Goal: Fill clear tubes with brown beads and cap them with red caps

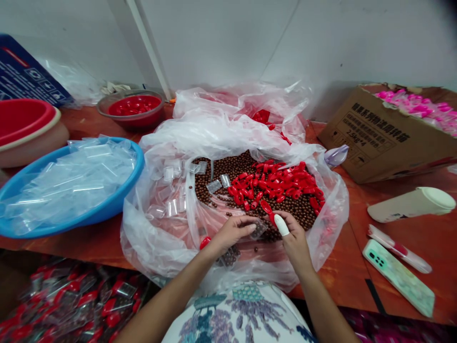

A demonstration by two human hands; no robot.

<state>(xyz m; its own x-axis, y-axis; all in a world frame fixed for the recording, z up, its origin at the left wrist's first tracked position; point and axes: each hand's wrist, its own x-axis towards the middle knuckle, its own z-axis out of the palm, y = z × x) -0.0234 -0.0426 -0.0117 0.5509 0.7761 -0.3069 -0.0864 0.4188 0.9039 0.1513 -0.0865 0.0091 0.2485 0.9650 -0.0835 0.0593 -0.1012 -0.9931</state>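
Note:
My left hand [233,233] pinches a small clear plastic case [260,229] over the middle of a big clear plastic bag [150,247] spread open on the table. My right hand [294,240], with a white cover on its thumb, grips a red spoon-shaped plastic piece [267,209] beside the case. Beneath both hands lie many brown beads [228,164]. A heap of similar red pieces [274,181] covers the beads at the right. Loose clear cases [214,186] lie at the bag's left side. Near my left wrist, a red-topped case [205,243] is partly hidden.
A blue basin [137,176] of clear cases stands left, with a bowl [103,107] of red pieces behind. To the right are a carton [374,128] with pink pieces, a cup [403,207] and a phone [400,281]. Red-topped cases [78,305] fill the lower left.

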